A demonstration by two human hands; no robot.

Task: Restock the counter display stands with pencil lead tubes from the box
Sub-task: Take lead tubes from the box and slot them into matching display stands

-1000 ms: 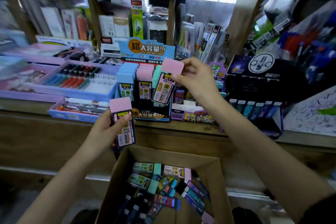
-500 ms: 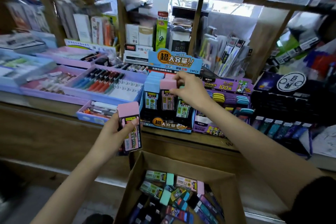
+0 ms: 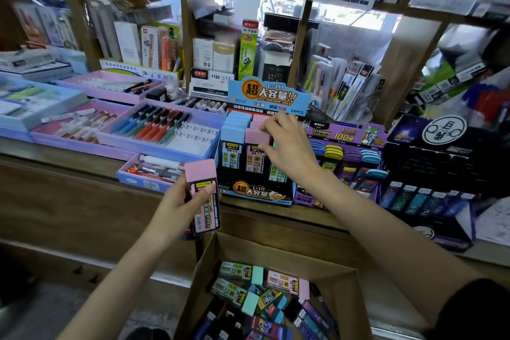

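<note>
Since a second ago the right hand (image 3: 289, 146) has brought its pink-capped tube (image 3: 256, 137) down into the middle row of the blue display stand (image 3: 259, 194) on the bench (image 3: 55, 159), and its fingertips pinch the cap. The left hand (image 3: 179, 207) grips a second pink tube (image 3: 204, 196) upright, just left of the stand and above the open cardboard box (image 3: 289, 259) of loose tubes (image 3: 248, 292).

The box (image 3: 209, 270) is brown cardboard, matt and slightly rough. The near lead tube (image 3: 204, 201) looks like smooth plastic, with a glossy label and a matt pink cap; the stand's pink tube (image 3: 256, 136) has the same cap. The display stand (image 3: 259, 192) is shiny printed card. The surface (image 3: 82, 163) is dull brown wood.
</note>
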